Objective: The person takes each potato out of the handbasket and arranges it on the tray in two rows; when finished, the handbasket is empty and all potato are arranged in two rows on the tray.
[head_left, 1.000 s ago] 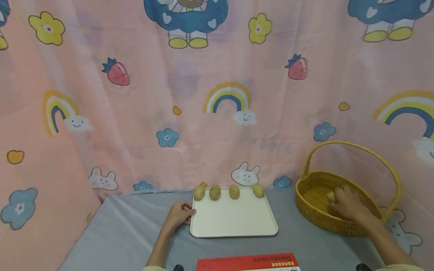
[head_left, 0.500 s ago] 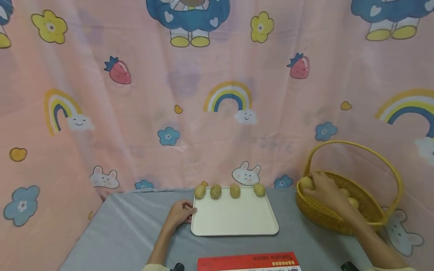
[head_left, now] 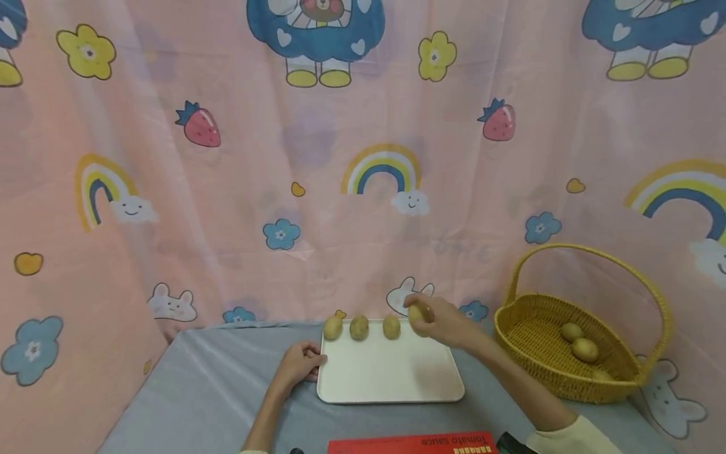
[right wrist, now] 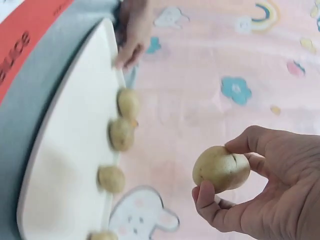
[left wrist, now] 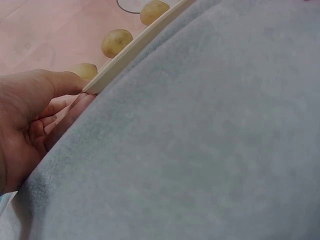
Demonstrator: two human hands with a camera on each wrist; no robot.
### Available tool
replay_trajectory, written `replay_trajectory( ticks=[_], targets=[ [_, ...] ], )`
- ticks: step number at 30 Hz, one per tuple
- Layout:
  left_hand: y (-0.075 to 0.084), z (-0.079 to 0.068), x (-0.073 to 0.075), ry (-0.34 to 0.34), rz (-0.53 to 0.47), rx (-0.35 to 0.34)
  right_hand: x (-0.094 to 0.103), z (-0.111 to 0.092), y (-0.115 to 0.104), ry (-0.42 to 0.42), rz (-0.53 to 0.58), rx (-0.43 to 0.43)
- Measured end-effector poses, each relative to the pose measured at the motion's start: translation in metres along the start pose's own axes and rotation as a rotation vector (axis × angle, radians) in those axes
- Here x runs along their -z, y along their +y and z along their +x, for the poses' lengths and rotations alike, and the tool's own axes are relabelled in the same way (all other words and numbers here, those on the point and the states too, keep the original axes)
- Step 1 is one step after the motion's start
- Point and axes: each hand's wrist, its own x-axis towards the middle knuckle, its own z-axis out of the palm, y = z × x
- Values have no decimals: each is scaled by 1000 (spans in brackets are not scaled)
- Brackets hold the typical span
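Note:
My left hand (head_left: 302,362) grips the left edge of a white tray (head_left: 391,372), thumb over the rim and fingers beneath it in the left wrist view. Several potatoes stand in a row along the tray's far edge, among them one at the left end (head_left: 333,327), one beside it (head_left: 358,328) and another (head_left: 391,326). Over the far right part of the tray, my right hand (head_left: 445,323) pinches a potato (right wrist: 221,169) between thumb and fingers. That hand hides the row's right end in the head view.
A yellow wicker basket (head_left: 544,372) with a tall handle stands on the right, holding several potatoes (head_left: 585,349). A red box marked Tomato sauce (head_left: 414,443) lies at the near edge of the grey cloth-covered table (head_left: 227,378). Behind hangs a pink patterned curtain (head_left: 238,157).
My right hand has taken a potato out of the basket and carried it left to above the tray. My left hand has stayed at the tray's edge.

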Motion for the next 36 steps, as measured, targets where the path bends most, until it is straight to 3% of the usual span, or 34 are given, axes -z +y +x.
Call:
replay_trajectory(
  ticks=[9,15,19,22,26,28,36],
  targets=[
    [0,-1,2,-5,3,16,-75,37,-27,-62,-37,89],
    [-1,-1,3,3,-13,13,-118,57,-33,-275,147,-69],
    [-1,-1,4,-10,-39,-17,-140,63,-35,-341,241,-182],
    [0,0,3,-29,-49,-25,-152,63,-37,-371,158,-210],
    [3,1,2,-39,-63,-45,-158,63,-42,-372,-127,-151],
    [3,1,3,-28,-61,-53,-159,63,-44,-365,-218,-130],
    [-3,0,1,-22,-41,-41,-160,57,-45,-399,-261,-175]
  ],
)
